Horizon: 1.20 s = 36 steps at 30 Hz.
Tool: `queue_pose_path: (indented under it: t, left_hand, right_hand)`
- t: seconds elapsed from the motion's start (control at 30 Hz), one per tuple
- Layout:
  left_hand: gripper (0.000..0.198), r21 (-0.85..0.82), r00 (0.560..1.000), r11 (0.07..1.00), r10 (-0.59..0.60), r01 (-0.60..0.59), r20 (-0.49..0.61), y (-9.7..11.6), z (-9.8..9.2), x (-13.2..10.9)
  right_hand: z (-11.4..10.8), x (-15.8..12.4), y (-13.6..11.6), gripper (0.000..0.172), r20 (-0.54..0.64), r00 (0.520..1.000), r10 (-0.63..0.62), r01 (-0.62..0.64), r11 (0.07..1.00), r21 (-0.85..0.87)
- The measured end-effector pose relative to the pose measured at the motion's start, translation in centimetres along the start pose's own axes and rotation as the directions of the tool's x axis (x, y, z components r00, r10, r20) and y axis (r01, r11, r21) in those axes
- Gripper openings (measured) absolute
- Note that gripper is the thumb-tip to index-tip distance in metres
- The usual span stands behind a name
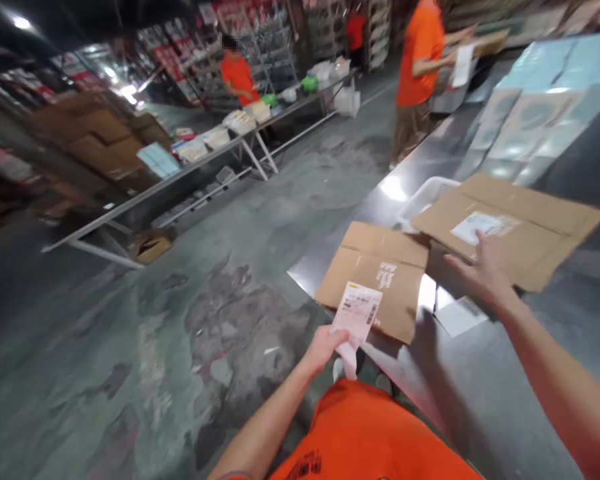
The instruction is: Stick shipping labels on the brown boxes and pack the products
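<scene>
At the near corner of the metal table [575, 313], the left hand [325, 348] pinches the lower part of a printed label sheet [359, 308], which extends beyond the thumb and overlaps one cardboard piece [353, 263]. The right hand [487, 270], fingers spread, reaches over another cardboard piece [550, 220], one fingertip at its white label [470, 228]; contact is unclear.

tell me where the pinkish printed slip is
In the head view, the pinkish printed slip is in the lower half, right of centre, held in the left hand, its upper part in front of the cardboard with white lettering.
</scene>
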<state>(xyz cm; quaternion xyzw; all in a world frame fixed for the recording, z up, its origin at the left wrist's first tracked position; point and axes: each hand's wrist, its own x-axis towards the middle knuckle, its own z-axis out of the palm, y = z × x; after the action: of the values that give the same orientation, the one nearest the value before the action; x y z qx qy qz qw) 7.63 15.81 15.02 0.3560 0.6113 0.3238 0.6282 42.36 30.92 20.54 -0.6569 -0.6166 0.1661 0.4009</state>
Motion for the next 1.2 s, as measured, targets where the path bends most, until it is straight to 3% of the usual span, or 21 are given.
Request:
queue_pose_path:
  t: [0.03,0.07,0.13,0.17,0.23,0.27,0.33,0.43,0.53,0.7,0.77,0.83,0.97,1.0,1.07,1.13,1.2]
  left_hand:
    - [0.048,-0.014,1.0,1.0,-0.001,0.001,-0.007,-0.3,0.0,0.3]
    - [0.049,-0.025,1.0,1.0,-0.002,0.002,-0.013,-0.5,-0.2,0.5]
    - [0.053,-0.033,0.998,0.999,-0.009,0.011,0.065,-0.7,-0.8,0.7]
    - [0.057,-0.052,0.99,0.999,0.01,-0.003,0.139,-0.6,-1.1,0.8]
    - [0.07,-0.133,0.961,0.989,0.104,-0.072,0.256,0.2,-1.6,0.9]
    - [0.075,-0.172,0.952,0.979,0.153,-0.109,0.264,0.7,-1.7,1.1]
    - [0.068,-0.184,0.97,0.971,0.184,-0.154,0.161,1.6,-1.4,2.0]
    - [0.047,-0.102,0.992,0.986,0.127,-0.128,-0.019,1.3,0.0,4.4]
    - [0.047,-0.078,0.995,0.994,0.076,-0.081,-0.063,-0.6,1.2,7.1]
    - [0.058,-0.072,0.987,0.997,0.007,-0.018,-0.16,-3.8,0.0,10.3]
    - [0.058,-0.04,0.985,0.999,-0.021,0.014,-0.172,-5.3,-1.6,9.8]
    - [0.057,-0.002,0.987,0.999,-0.053,0.053,-0.152,-7.3,-3.7,7.7]
    - [0.056,0.156,0.988,0.977,-0.136,0.147,-0.077,-11.5,-8.4,2.1]
    - [0.054,0.216,0.992,0.969,-0.109,0.121,-0.069,-12.0,-9.4,1.4]
    - [0.05,0.299,0.996,0.954,0.057,-0.036,-0.062,-11.9,-10.8,2.1]
    - [0.044,0.332,0.962,0.915,0.265,-0.228,-0.07,-10.2,-11.2,5.2]
    - [0.037,0.372,0.918,0.865,0.389,-0.337,-0.072,-7.3,-10.6,9.3]
  right_hand:
    - [2.5,-1.7,-1.9,0.09,0.226,0.97,-0.087,0.045,0.982,0.185]
    - [4.8,-3.4,-3.7,0.081,0.422,0.893,-0.159,0.015,0.946,0.325]
    - [8.5,-6.6,-6.6,0.055,0.628,0.746,-0.22,-0.052,0.922,0.384]
    - [9.8,-7.9,-7.5,0.048,0.672,0.712,-0.205,-0.08,0.927,0.367]
    - [11.6,-9.7,-8.2,0.049,0.698,0.701,-0.147,-0.124,0.939,0.322]
    - [12.1,-10.4,-8.2,0.051,0.707,0.695,-0.128,-0.142,0.94,0.31]
    - [12.7,-11.4,-7.9,0.051,0.737,0.666,-0.118,-0.155,0.944,0.291]
    - [13.2,-12.4,-6.8,0.046,0.705,0.702,-0.099,-0.075,0.974,0.212]
    - [14.0,-11.9,-5.1,0.039,0.629,0.769,-0.116,0.058,0.992,0.112]
    - [16.4,-5.1,-2.7,0.036,0.515,0.85,-0.109,0.228,0.958,-0.174]
    - [17.3,-2.0,-2.3,0.032,0.502,0.859,-0.103,0.285,0.91,-0.3]
    - [17.9,0.0,-2.2,0.041,0.503,0.861,-0.074,0.311,0.859,-0.406]
    - [19.4,-0.6,-2.7,0.067,0.419,0.906,-0.062,0.306,0.779,-0.548]
    - [20.2,-1.5,-3.1,0.066,0.394,0.915,-0.09,0.31,0.783,-0.54]
    - [22.3,-3.7,-4.1,0.059,0.366,0.919,-0.145,0.329,0.793,-0.513]
    - [24.4,-5.3,-4.5,0.057,0.335,0.932,-0.138,0.316,0.761,-0.566]
    - [25.5,-5.5,-3.6,0.059,0.357,0.928,-0.104,0.301,0.775,-0.556]
